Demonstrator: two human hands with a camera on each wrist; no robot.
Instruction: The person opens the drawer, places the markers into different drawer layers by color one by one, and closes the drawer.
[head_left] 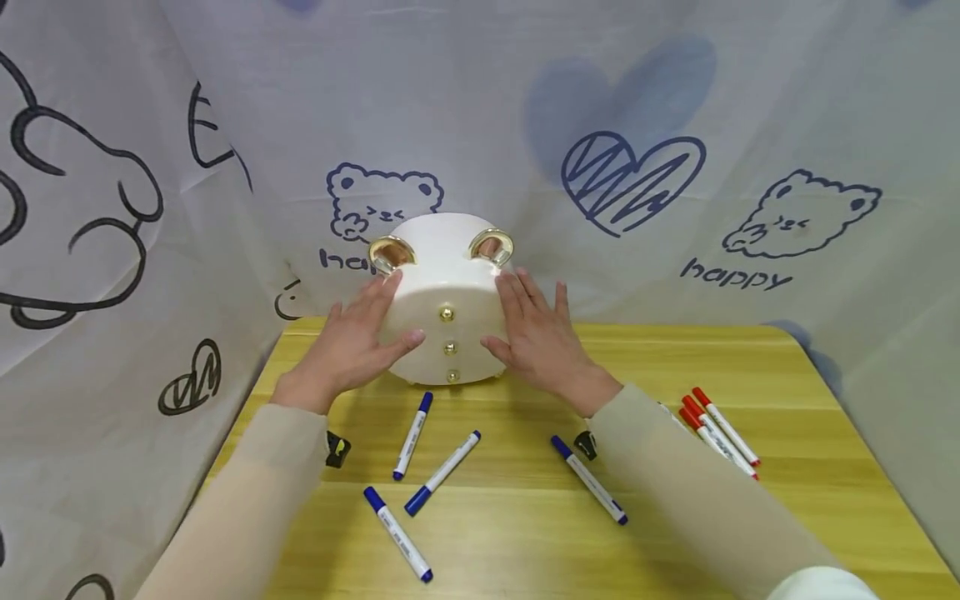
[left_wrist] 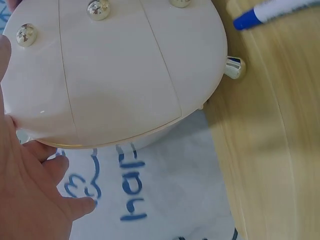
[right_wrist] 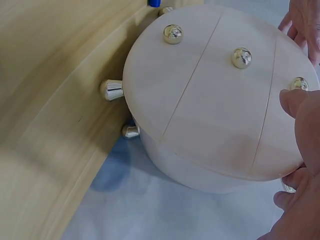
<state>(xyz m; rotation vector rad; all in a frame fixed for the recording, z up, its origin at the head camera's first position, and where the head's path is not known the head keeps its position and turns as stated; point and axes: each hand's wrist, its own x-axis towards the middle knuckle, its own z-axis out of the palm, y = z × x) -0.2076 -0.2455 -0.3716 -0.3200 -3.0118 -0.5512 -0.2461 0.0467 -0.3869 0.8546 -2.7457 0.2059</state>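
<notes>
So there's a white box [head_left: 447, 287] at the 12 o'clock end of the table [head_left: 510, 533], with two gold ears [head_left: 491, 247] up top and three gold knobs [head_left: 447, 313] running down its front. Both hands are on it. The left hand [head_left: 354, 340] sits between 8 and 9 o'clock on the box, fingers pretty much straight up along the side, thumb poking in over the front. The right hand [head_left: 542, 337] mirrors it between 3 and 4, fingers long and a bit spread, thumb pointing inward too. Neither one is curled into a fist; fingertips end just below the ears. Can't tell how hard they're pressing. Going by the box, three blue markers [head_left: 413, 435] lie around 6 to 7 o'clock, another blue marker [head_left: 588, 479] between 4 and 5, and some red-capped markers [head_left: 726, 427] out near 4.
</notes>
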